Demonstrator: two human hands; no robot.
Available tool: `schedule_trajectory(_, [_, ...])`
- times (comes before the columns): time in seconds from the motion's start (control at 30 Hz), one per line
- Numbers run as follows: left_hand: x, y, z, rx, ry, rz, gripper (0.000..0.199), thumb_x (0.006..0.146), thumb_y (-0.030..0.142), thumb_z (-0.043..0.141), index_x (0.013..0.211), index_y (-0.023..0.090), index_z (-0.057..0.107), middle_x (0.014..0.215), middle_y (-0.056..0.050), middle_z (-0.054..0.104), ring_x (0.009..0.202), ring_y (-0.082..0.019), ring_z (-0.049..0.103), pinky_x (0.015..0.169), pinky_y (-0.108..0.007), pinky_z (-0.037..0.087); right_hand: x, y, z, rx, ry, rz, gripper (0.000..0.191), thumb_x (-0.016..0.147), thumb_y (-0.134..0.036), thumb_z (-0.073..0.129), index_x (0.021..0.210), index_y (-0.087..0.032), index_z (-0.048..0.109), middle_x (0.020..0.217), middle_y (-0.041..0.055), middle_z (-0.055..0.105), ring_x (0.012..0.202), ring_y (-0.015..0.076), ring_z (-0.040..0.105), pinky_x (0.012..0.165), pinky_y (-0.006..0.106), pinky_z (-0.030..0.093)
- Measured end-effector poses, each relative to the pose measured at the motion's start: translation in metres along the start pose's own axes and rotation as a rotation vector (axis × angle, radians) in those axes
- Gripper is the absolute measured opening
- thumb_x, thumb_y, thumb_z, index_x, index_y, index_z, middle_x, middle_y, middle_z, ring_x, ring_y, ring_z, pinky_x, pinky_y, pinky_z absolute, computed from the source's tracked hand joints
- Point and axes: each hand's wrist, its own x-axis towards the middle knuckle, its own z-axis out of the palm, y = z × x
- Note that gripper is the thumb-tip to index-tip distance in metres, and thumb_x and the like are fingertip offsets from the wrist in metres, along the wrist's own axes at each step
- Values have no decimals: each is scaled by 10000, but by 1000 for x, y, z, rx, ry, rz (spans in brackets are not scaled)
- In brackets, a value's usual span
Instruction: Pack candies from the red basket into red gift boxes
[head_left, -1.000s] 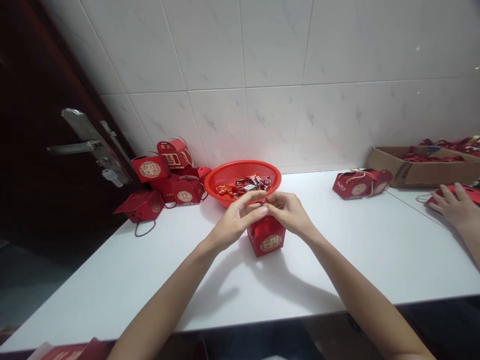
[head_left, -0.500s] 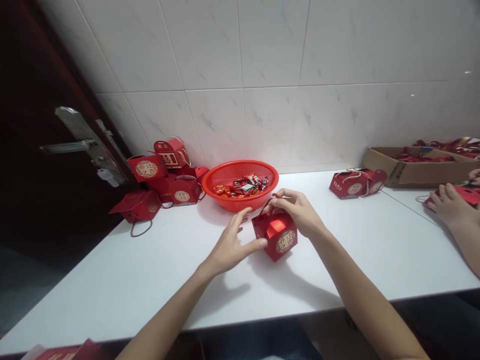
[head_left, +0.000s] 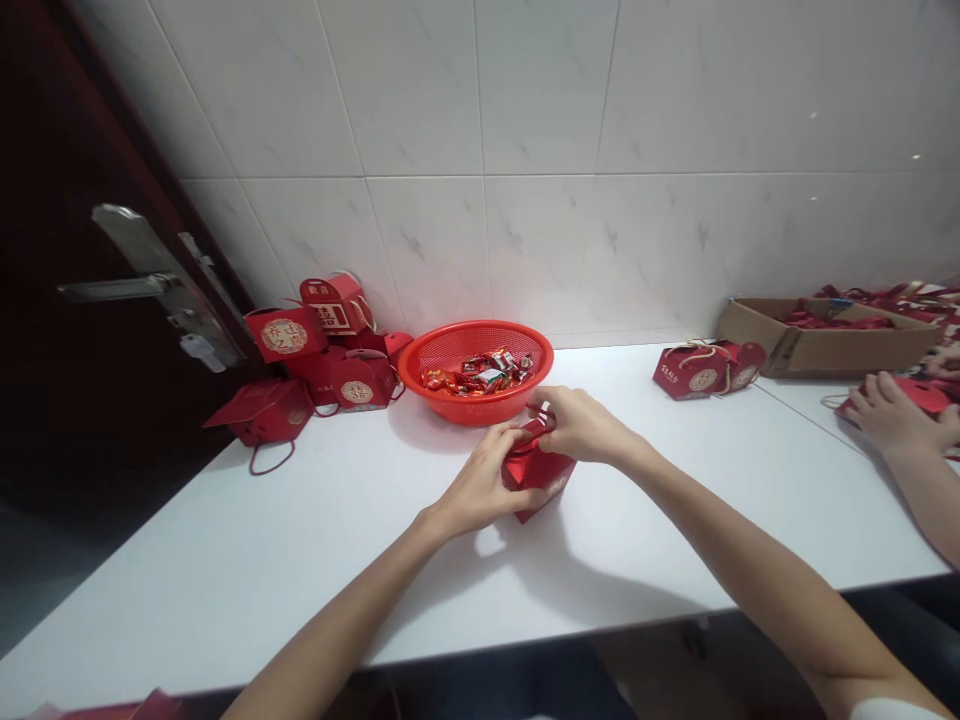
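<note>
A small red gift box (head_left: 553, 474) with gold print stands on the white table (head_left: 322, 560) between my hands. My left hand (head_left: 491, 482) is closed round its left side, thumb against the front face and fingers at the top edge. At the top, my right hand (head_left: 581, 425) pinches the box's dark red cord handle and upper flap; its fingertips partly cover both. Just behind the box is a red plastic colander (head_left: 480, 408) holding wrapped candies (head_left: 487, 372).
Several red boxes (head_left: 360, 382) are stacked at the back left beside a dark door (head_left: 45, 380). Two boxes (head_left: 690, 372) stand at the right. Further right are a cardboard carton (head_left: 847, 350) of red items and another person's hand (head_left: 900, 415) on a red box.
My left hand has moved from open beside the box to gripping its side. My right hand has come lower onto the top, and the box has turned, showing less of its gold emblem.
</note>
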Motion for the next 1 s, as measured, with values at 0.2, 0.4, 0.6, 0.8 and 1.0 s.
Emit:
schedule_trajectory(0.2, [7,2,5,-99,13,-32,544,663,259,834,1146,178,597,1175,-92,659,1064,-319,628,872,-426,547,8,-26,5,-543,46,-19,195,798,-81,492,860,-179,649,839,134,723,832,273,680,693,330,361])
schedule_trajectory(0.4, [9,1,4,-198,-21,-8,807,700,333,838,1394,228,439,1325,-102,624,1178,-329,613,945,-454,535,17,-12,-7,-296,85,-47,128,749,-146,562,643,-213,534,666,46,637,633,190,567,547,293,278])
schedule_trajectory(0.6, [5,-18,16,-130,158,-4,1014,754,467,808,1564,255,235,1562,-152,409,1439,-353,394,1158,-529,367,21,-2,-18,-303,139,3,168,722,-149,563,596,-212,470,609,22,577,580,160,498,541,291,250])
schedule_trajectory(0.8, [1,-32,22,-122,189,-61,862,796,508,747,1506,215,355,1506,-161,469,1415,-356,428,1156,-531,372,20,-7,-21,-353,139,29,139,728,-156,562,618,-213,500,597,36,574,591,178,528,547,296,251])
schedule_trajectory(1.0, [-3,-34,21,-97,191,-58,958,763,525,771,1533,226,285,1574,-180,373,1471,-368,340,1170,-553,340,17,-5,-32,-346,144,103,133,728,-134,584,626,-210,545,629,57,607,681,210,593,587,298,292])
